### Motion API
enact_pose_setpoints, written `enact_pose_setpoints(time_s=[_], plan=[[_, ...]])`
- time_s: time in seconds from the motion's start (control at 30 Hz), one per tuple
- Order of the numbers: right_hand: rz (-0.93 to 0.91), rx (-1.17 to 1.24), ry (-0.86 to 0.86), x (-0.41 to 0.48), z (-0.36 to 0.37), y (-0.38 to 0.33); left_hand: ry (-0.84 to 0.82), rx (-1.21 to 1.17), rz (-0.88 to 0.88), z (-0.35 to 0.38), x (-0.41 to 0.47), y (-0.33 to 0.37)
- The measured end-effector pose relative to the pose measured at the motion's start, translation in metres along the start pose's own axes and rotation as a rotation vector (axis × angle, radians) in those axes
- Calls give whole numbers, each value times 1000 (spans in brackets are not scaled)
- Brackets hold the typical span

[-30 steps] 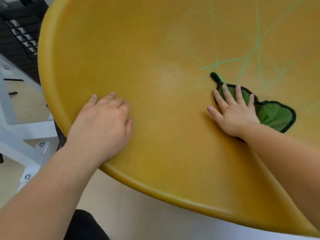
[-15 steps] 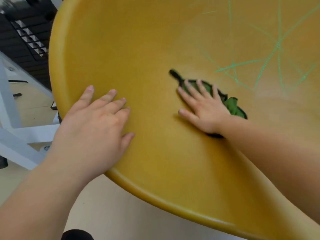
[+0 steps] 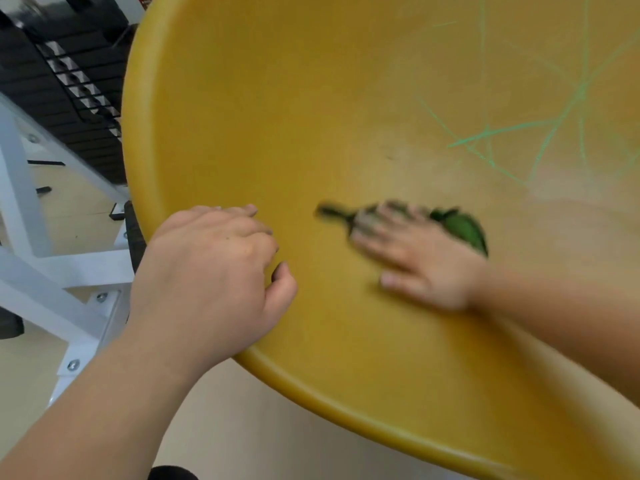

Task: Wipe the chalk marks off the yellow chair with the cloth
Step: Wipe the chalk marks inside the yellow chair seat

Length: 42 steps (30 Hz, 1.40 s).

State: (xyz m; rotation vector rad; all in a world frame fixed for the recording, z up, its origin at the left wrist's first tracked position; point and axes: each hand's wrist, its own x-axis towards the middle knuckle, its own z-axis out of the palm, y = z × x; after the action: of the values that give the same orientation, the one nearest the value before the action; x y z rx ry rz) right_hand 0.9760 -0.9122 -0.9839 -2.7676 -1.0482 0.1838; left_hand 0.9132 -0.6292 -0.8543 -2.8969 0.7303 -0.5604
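Note:
The yellow chair seat (image 3: 311,116) fills most of the head view. Green chalk lines (image 3: 502,133) cross its upper right part. A green cloth with a dark edge (image 3: 460,226) lies on the seat under my right hand (image 3: 419,258). That hand is blurred and presses flat on the cloth with its fingers spread. Only the cloth's right part and a dark corner at the left show. My left hand (image 3: 214,271) rests on the seat's left rim, its fingers curled with nothing in them.
A white metal frame (image 3: 41,258) stands left of the chair on a beige floor (image 3: 242,427). A dark grated rack (image 3: 69,81) sits at the upper left. The chair's front rim (image 3: 346,410) runs along the bottom.
My right hand has slid the cloth leftward, away from the chalk lines. My left hand's fingers went from flat to curled. The view has shifted.

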Motion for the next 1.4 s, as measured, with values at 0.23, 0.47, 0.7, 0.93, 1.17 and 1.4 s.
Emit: enact_pose_setpoints(time_s=[0.23,0.47,0.7,0.93,1.17,1.4], plan=[[411,255,150,63,-9,-48,-91,28,-60,-4,-1,4],[-114,232,-157,-65,0,-78,-270,66,-191,-10,9,17],[815,0,-22,-68,-12,63,-376,-12,-111,1,16,42],[19,336,-264,-111,-4,-125,-431,2,-96,13,35,55],[620,-69,-267,-181,-19,51,-497,-77,-49,17,35,72],[517,55,-257,-145,-1,-3,-481,-124,63,26,36,110]])
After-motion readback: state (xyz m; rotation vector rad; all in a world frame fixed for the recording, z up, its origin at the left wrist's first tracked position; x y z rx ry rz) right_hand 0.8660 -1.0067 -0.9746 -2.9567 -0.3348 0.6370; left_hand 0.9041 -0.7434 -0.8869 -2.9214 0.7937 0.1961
